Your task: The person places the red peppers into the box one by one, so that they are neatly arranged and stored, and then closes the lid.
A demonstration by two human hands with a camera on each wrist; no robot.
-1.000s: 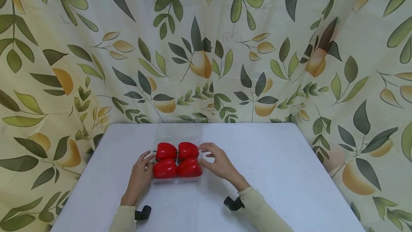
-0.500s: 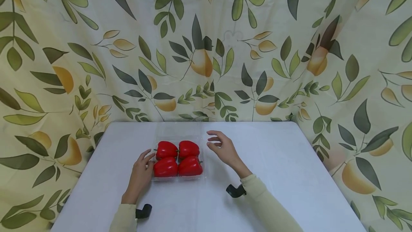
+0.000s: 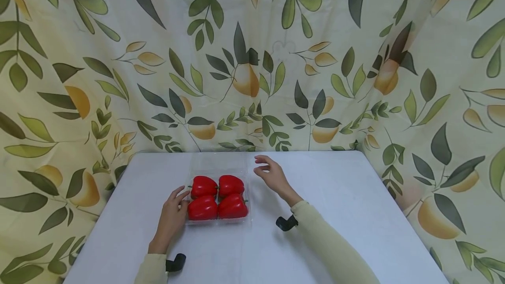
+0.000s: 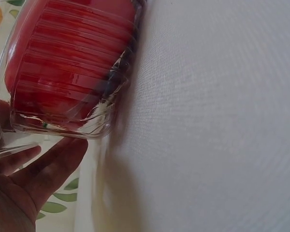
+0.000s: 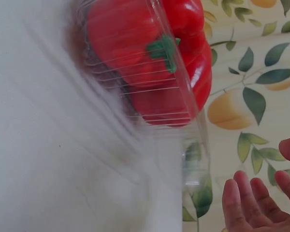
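Several red bell peppers (image 3: 203, 207) sit in two rows inside a clear plastic clamshell box (image 3: 238, 221). Its transparent lid (image 3: 218, 160) lies folded back toward the table's far edge. At the box's left side is my left hand (image 3: 171, 214); in the left wrist view its extended fingers (image 4: 63, 164) touch the ribbed wall near a corner. My right hand (image 3: 273, 178) hovers right of the box's back corner, apart from it, with loosely bent fingers and nothing held. A green stem (image 5: 164, 50) shows through the box wall in the right wrist view.
The white table (image 3: 315, 179) extends to both sides of the box. Behind it hangs a leaf-and-fruit patterned curtain (image 3: 276, 117). Dark wrist-worn camera mounts (image 3: 286, 223) stick out inward from both sleeves.
My right hand has left the box's right side and moved back toward the lid, uncovering the front right pepper's stem. The left hand and the peppers stay in place.
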